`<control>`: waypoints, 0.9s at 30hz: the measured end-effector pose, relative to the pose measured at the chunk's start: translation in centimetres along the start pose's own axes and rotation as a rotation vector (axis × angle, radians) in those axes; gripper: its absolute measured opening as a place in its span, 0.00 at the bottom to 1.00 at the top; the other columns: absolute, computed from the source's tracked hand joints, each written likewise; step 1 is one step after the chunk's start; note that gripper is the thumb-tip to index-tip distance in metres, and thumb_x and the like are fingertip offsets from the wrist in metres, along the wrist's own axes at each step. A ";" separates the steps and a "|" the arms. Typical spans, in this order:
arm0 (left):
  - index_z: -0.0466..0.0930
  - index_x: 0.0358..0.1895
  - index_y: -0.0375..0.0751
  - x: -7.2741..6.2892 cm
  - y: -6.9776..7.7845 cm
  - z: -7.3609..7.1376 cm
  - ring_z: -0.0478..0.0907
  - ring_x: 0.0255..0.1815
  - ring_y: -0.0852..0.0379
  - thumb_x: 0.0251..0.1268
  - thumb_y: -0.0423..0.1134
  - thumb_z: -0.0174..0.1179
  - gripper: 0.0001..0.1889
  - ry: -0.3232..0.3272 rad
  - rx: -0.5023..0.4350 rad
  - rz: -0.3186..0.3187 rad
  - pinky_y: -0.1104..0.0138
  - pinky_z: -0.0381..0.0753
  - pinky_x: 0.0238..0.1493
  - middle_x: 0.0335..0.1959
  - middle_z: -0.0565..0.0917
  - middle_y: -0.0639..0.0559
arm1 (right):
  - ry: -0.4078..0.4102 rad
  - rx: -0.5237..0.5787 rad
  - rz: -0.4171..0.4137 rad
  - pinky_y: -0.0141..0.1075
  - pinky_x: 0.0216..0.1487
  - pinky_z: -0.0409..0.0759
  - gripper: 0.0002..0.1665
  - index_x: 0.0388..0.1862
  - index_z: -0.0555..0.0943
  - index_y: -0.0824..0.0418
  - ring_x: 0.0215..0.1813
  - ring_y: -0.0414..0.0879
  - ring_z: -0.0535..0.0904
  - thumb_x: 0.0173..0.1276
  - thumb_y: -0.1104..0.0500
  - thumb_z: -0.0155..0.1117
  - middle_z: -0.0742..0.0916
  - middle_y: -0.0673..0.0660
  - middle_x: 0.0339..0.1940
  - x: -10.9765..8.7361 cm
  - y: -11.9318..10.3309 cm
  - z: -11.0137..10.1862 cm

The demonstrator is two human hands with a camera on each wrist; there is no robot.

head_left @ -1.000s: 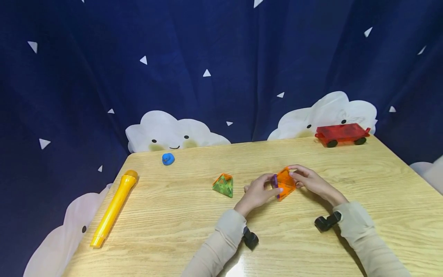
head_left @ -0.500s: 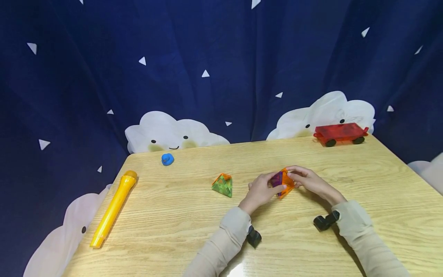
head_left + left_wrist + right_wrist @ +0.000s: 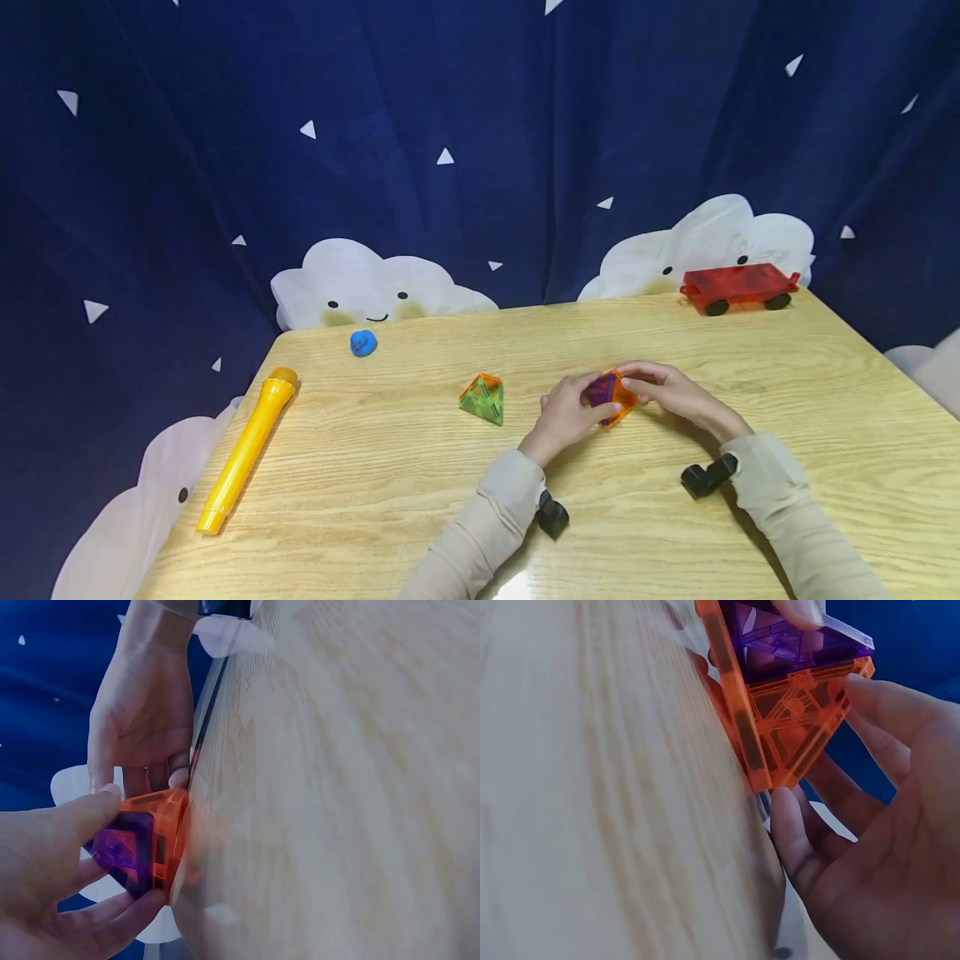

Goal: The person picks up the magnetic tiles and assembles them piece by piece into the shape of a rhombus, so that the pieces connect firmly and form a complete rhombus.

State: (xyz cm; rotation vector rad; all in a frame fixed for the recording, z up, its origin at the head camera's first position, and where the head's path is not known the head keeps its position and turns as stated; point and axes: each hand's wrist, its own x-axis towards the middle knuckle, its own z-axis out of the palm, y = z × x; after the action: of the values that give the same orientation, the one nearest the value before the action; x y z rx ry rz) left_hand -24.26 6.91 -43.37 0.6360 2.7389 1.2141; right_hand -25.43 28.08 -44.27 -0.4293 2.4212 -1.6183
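Several translucent magnetic tiles stand joined in a small pyramid on the table, right of centre in the head view. On its left side is a purple triangular tile (image 3: 124, 853); my left hand (image 3: 561, 418) pinches this side between thumb and fingers. Orange triangular tiles (image 3: 795, 724) make up the right side and the base, and my right hand (image 3: 670, 392) grips the orange side with thumb and fingertips. In the right wrist view the purple and orange tiles meet along their edges. Left of my left hand sits a small green and orange tile pyramid (image 3: 483, 406).
A red wheeled tile base (image 3: 738, 287) stands at the table's back right. At the back left is a blue toy duck (image 3: 363, 343). Along the left edge lies a yellow toy microphone (image 3: 247, 454). Behind the wooden table (image 3: 360, 500) hangs a dark blue curtain (image 3: 420, 100).
My left hand has moved slightly right and tipped the purple tile in against the orange ones, so more of its face shows. My right hand has stayed nearly in place.
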 end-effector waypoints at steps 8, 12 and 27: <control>0.69 0.67 0.46 -0.2 -0.5 -0.4 0.74 0.58 0.55 0.64 0.48 0.61 0.29 -0.062 -0.009 0.044 0.59 0.62 0.53 0.60 0.77 0.51 | -0.075 -0.003 -0.051 0.34 0.44 0.78 0.23 0.59 0.73 0.73 0.46 0.36 0.78 0.72 0.58 0.56 0.82 0.51 0.51 0.0 0.0 0.0; 0.67 0.69 0.43 -0.2 -0.6 -0.6 0.74 0.59 0.55 0.65 0.47 0.60 0.30 -0.081 -0.016 0.062 0.57 0.63 0.54 0.62 0.76 0.50 | -0.073 -0.001 -0.056 0.29 0.48 0.76 0.23 0.58 0.74 0.73 0.48 0.34 0.79 0.70 0.58 0.59 0.84 0.52 0.52 0.1 0.0 0.0; 0.64 0.68 0.36 -0.3 -0.6 -0.6 0.68 0.65 0.55 0.67 0.40 0.56 0.28 -0.131 -0.082 0.093 0.68 0.66 0.63 0.65 0.72 0.44 | -0.054 -0.037 -0.026 0.28 0.46 0.77 0.22 0.53 0.77 0.76 0.43 0.35 0.80 0.64 0.62 0.65 0.85 0.65 0.48 -0.2 -0.6 -0.2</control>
State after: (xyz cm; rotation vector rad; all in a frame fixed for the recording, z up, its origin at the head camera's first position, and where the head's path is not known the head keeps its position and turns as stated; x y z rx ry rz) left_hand -24.30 6.00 -43.37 0.8109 2.5648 1.2477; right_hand -25.23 28.07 -43.63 -0.5061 2.4191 -1.5543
